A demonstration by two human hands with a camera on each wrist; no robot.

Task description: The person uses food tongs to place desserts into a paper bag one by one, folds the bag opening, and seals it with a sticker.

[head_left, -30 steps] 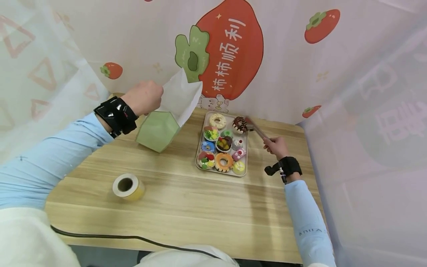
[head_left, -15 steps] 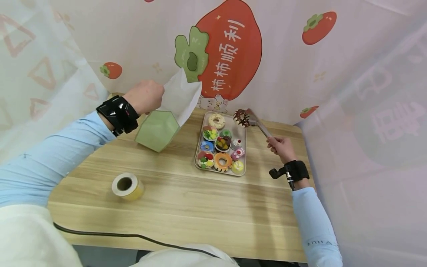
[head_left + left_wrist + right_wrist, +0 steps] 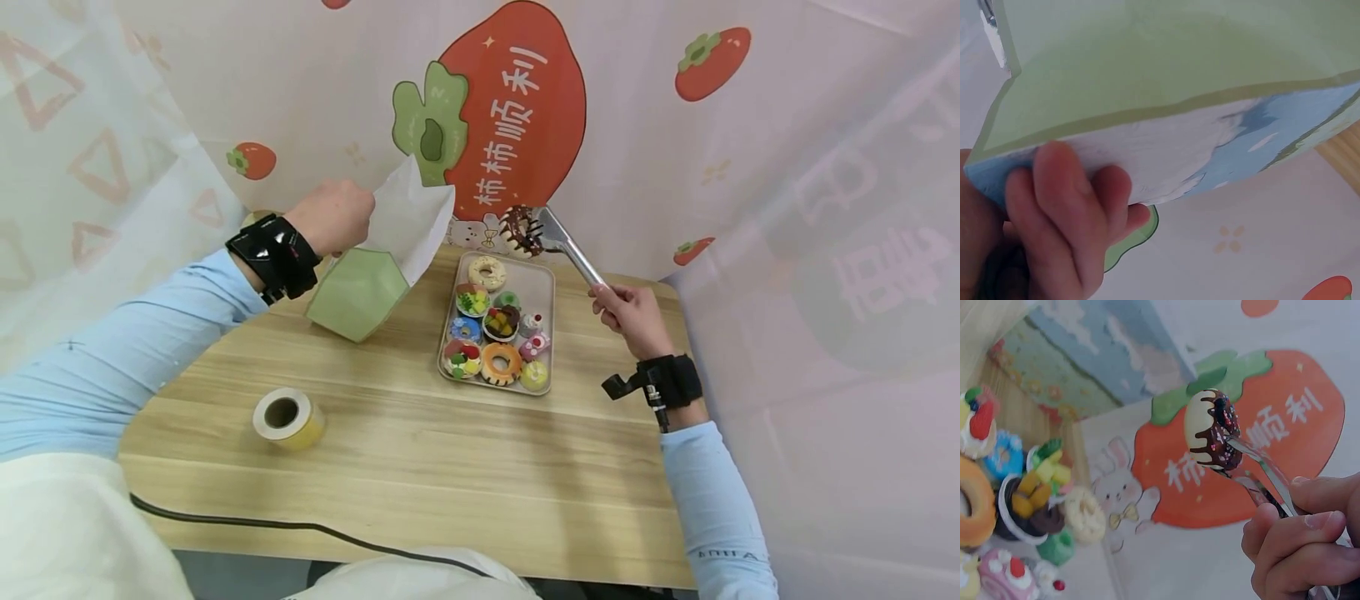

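My left hand grips the upper edge of a paper bag, green outside and white inside, tilted with its mouth up. In the left wrist view my fingers curl against the bag's blue-and-white printed side. My right hand holds metal tongs. Their tips pinch a chocolate-glazed doughnut with sprinkles, raised above the far end of the tray. In the right wrist view the doughnut shows its pale side. The bag's inside bottom is hidden.
Several toy-like doughnuts and cakes, including an orange doughnut and a cream doughnut, sit on the tray. A tape roll stands at the table's left front. A black cable crosses the front edge. Printed cloth walls surround the table.
The tongs have lifted the chocolate doughnut off the tray's far right corner and carried it up and leftward toward the bag. My left hand and the bag have barely moved.
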